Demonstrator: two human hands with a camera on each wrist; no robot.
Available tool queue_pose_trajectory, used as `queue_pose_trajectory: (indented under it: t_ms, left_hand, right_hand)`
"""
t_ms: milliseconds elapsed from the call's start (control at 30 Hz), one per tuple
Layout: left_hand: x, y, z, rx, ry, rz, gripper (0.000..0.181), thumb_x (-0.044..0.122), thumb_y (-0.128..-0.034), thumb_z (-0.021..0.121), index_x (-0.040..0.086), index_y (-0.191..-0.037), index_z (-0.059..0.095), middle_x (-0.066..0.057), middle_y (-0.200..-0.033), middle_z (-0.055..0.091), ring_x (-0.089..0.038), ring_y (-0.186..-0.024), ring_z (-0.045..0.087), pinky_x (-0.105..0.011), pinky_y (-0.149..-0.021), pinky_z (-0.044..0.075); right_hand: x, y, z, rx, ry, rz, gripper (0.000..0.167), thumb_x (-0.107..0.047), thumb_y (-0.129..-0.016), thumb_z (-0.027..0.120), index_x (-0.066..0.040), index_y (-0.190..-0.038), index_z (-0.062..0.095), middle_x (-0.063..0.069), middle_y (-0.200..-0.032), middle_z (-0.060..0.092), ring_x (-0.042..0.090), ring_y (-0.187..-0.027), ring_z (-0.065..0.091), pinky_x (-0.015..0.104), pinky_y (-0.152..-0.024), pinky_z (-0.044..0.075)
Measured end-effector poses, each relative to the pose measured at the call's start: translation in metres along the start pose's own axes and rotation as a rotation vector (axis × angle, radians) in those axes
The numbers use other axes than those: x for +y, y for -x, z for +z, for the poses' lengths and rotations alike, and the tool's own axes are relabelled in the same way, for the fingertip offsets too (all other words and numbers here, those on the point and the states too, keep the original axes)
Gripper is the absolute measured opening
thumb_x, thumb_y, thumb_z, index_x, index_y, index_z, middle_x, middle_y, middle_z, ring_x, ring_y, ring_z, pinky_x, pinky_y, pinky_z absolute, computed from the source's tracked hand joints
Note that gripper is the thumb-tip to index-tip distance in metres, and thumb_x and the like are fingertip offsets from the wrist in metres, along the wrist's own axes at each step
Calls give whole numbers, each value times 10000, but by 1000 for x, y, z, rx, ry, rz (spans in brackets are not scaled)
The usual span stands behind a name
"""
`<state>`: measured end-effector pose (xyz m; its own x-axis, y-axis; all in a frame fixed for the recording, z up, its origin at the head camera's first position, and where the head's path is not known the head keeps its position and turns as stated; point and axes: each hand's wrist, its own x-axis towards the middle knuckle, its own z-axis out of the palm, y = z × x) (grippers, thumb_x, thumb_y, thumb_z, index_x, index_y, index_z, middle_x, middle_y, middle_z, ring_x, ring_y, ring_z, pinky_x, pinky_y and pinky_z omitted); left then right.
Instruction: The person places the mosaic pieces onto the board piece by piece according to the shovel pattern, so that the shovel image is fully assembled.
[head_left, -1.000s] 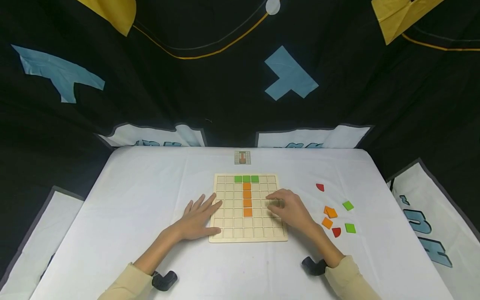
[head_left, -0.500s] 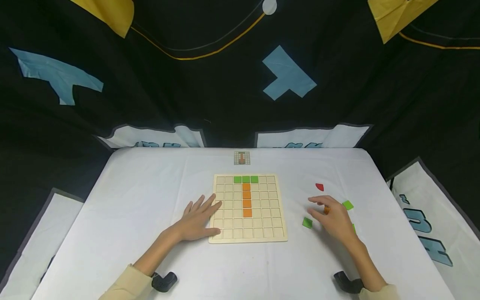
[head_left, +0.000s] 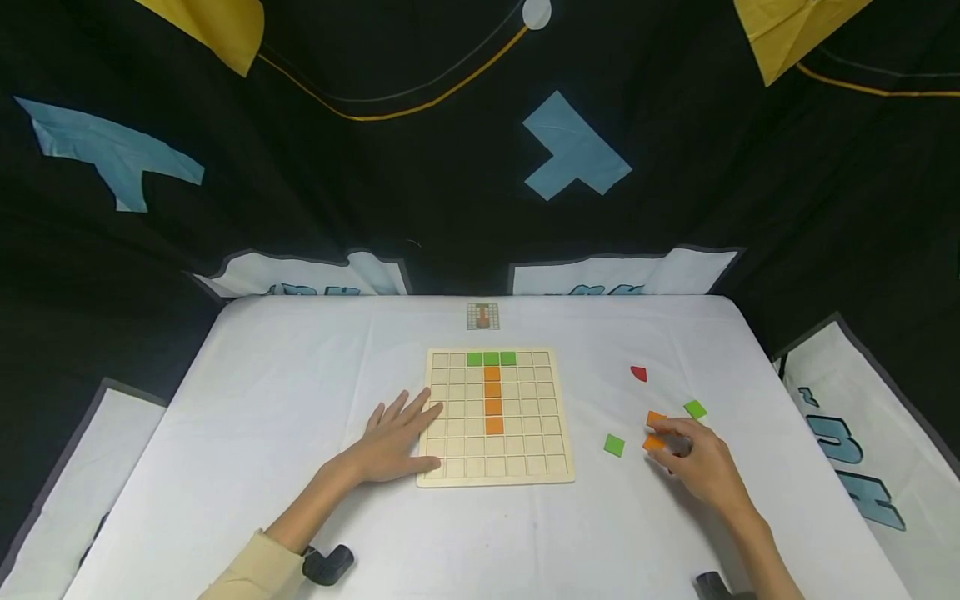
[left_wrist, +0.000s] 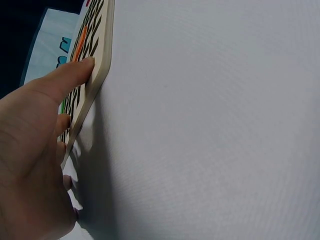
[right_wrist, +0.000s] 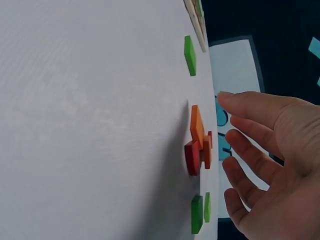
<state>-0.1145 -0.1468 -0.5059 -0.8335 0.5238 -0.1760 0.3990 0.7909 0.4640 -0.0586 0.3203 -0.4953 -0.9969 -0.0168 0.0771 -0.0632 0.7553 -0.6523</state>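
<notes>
A wooden grid board [head_left: 530,481] lies mid-table, bearing a row of green square tiles [head_left: 491,358] and a column of orange square tiles [head_left: 492,390]. My left hand [head_left: 393,446] rests at its left edge, fingers spread, thumb on the corner. My right hand [head_left: 701,462] is over loose tiles at the right, fingers bent loosely; in the right wrist view the hand [right_wrist: 280,150] holds nothing. Nearest its fingertips are loose orange tiles [head_left: 653,443] and a red quarter-round tile [right_wrist: 192,157]. A loose green tile [head_left: 614,445] lies between board and right hand.
Behind the board lies a small pattern card [head_left: 483,316]. Another red quarter-round tile [head_left: 639,373] and a green tile [head_left: 695,409] lie farther back at the right. A white cloth [head_left: 315,358] covers the table; a dark curtain [head_left: 450,183] hangs behind.
My right hand has moved right from the board to the loose tiles. A green tile now lies right of the board, where none showed a second ago. My left hand stays put.
</notes>
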Motion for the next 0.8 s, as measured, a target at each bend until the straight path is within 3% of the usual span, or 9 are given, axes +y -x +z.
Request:
queue_pose_trajectory:
  t_ms: [133, 267, 800]
  left_hand:
    - [0, 0, 0, -4, 1, -5, 850, 524, -904, 664, 108, -1567, 334, -171, -1644, 140, -461, -1484, 34, -701, -1114, 24]
    - [0, 0, 0, -1, 4, -4, 850, 530, -903, 662, 109, -1566, 338, -165, -1645, 142, -456, -1485, 34, -701, -1115, 23]
    - [-1, 1, 0, -4, -4, -1, 851, 533, -907, 651, 97, -1565, 333, -178, -1643, 143, -467, -1481, 38, -699, -1116, 16]
  right_hand:
    - [2, 0, 3, -12, 19, 24, 350, -49, -804, 811, -29, -1143, 725, 145, -1184, 657, 308, -1023, 608, 392, -817, 534]
    - [5, 0, 6, -17, 29, 36, 336, -36, -802, 809, -23, -1129, 732, 157, -1166, 665, 364, -1118, 587, 520, -930, 469]
    - [12, -2, 11, -47, 26, 114, 320, -33, -843, 759, -3, -1159, 720, 258, -1240, 623, 416, -1140, 560, 580, -951, 470]
